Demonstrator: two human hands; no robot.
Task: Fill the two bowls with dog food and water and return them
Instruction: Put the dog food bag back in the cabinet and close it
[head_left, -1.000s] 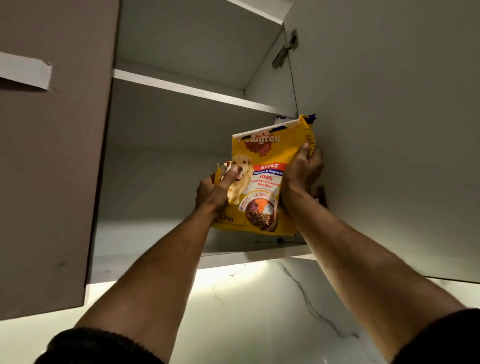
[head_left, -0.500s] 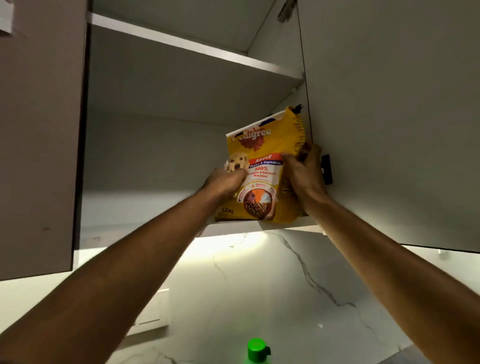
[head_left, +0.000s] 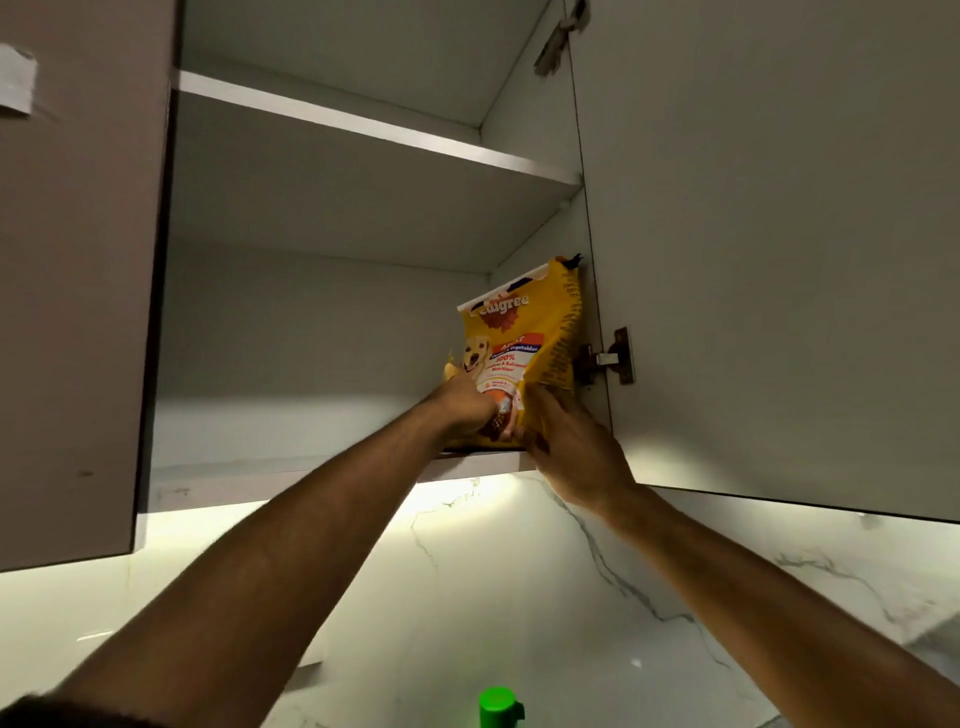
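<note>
Dog food bag now stands on the lower cabinet shelf, far right; left hand and right hand have slid low, both gripping its base. Looks like stowing.

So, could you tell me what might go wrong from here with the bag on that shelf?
1. The bag stands at the shelf's front edge, leaning toward the door side; if both hands let go it may tip out.
2. The top looks open, so a fall could spill kibble.
3. The hinge sits right beside the bag and the right hand; foil or fingers could snag.
</note>
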